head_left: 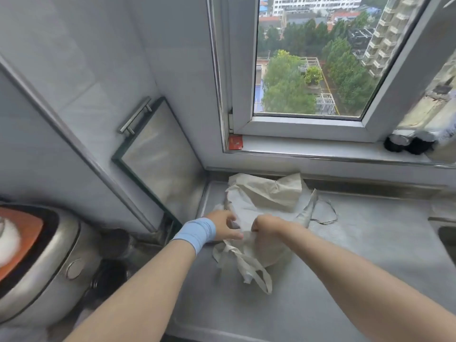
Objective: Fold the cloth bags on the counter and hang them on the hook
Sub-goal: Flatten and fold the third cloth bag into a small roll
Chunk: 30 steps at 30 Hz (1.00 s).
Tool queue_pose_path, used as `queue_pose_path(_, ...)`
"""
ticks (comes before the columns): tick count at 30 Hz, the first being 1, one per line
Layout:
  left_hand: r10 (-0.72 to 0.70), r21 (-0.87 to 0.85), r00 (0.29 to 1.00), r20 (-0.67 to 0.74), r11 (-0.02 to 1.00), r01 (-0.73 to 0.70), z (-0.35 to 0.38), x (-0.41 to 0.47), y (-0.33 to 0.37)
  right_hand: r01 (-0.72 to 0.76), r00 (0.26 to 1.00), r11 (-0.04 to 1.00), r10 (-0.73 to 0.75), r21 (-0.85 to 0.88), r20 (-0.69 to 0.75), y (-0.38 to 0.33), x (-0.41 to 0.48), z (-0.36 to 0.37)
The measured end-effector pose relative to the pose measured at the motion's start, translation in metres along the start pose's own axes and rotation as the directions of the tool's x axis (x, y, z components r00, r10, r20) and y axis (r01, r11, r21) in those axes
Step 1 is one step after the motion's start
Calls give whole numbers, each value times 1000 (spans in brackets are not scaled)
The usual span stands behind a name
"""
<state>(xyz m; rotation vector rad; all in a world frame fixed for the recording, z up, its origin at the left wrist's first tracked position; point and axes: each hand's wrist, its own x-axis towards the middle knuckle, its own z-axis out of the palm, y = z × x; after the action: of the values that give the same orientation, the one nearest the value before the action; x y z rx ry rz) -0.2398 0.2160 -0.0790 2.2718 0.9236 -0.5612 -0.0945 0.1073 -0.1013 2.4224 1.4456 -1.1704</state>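
left hand (223, 225): I saw it at the left edge of the cloth bags, fingers curled shut on a fold of fabric; blue band (196, 233) round the wrist
right hand (267, 224): just beside the left, knuckles up, fingers closed into the same fabric; the two hands were close together but I couldn't tell if they touched
cloth bags (261, 201): pale, crumpled heap on the counter (357, 255), back part rumpled up against the wall under the window; I couldn't separate one bag from another in the pile
handles (254, 270): loops of strap trailed out toward me below the hands, lying on the counter; another thin loop lay to the right of the heap
window (313, 58): above the counter, trees and buildings outside
cooker (42, 255): metal body with orange top, far left, well apart from the bags
hook: I didn't see it in view
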Motion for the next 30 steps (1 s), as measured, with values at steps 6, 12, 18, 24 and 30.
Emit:
queue_pose_path(6,-128,-354,979,-160,933,64,-15,-17,0,80,932,963,20,258,-362,-23,-22,-52)
queue_pose_path(12,-8,-220,959,-283,974,-56,-67,-33,3,115,772,931,136,347,-620,-27,-48,-73)
queue_pose_path(18,80,-181,798,-598,956,-231,-95,-56,6,428,731,757,32,494,-682,-18,-72,-62)
queue_pose_path(24,-9,272,991,-132,961,45,-64,-83,-17,244,965,932,-206,269,-160,-17,-79,-22)
queue_pose_path(30,-293,517,915,278,848,115,-5,-102,-21,145,874,964,-230,222,429,-12,-80,24)
